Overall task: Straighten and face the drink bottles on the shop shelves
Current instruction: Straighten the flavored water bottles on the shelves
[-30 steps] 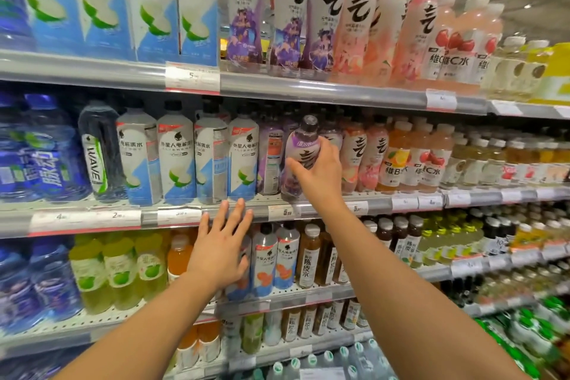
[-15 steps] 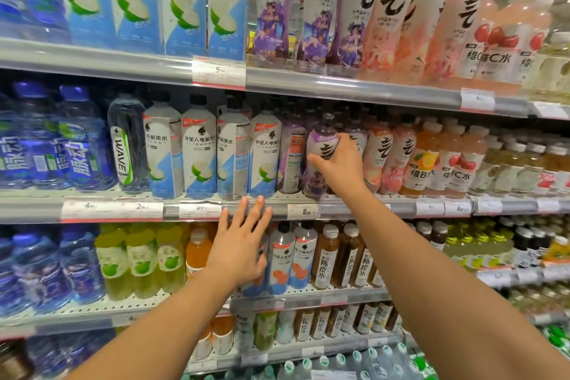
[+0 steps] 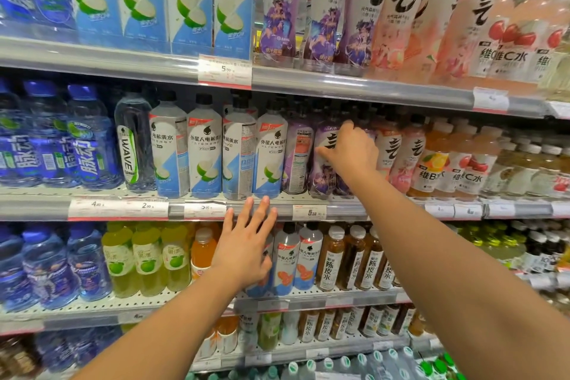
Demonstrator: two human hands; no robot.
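Note:
On the middle shelf (image 3: pixel 354 210) my right hand (image 3: pixel 350 152) is wrapped around a purple-labelled drink bottle (image 3: pixel 322 169) that stands upright at the shelf's front edge. Another purple bottle (image 3: pixel 298 157) to its left shows its back label. White-and-blue electrolyte bottles (image 3: pixel 205 151) stand in a row further left; one of them (image 3: pixel 239 148) is turned label-sideways. My left hand (image 3: pixel 246 245) hovers with fingers spread, in front of the shelf rail and the bottles below, holding nothing. Pink bottles (image 3: pixel 410 154) stand right of my right hand.
Blue water bottles (image 3: pixel 80 145) and a clear WAVE bottle (image 3: pixel 131 145) fill the middle shelf's left end. Tall cartons (image 3: pixel 188 0) and large purple bottles (image 3: pixel 327 6) line the top shelf. Green (image 3: pixel 148 259), orange and brown (image 3: pixel 328 259) drinks stand on lower shelves. Price tags hang along the rails.
My right hand has set the purple bottle from a tilted, raised position back upright into its row. The view has moved closer to the shelves. My left hand stays spread by the rail.

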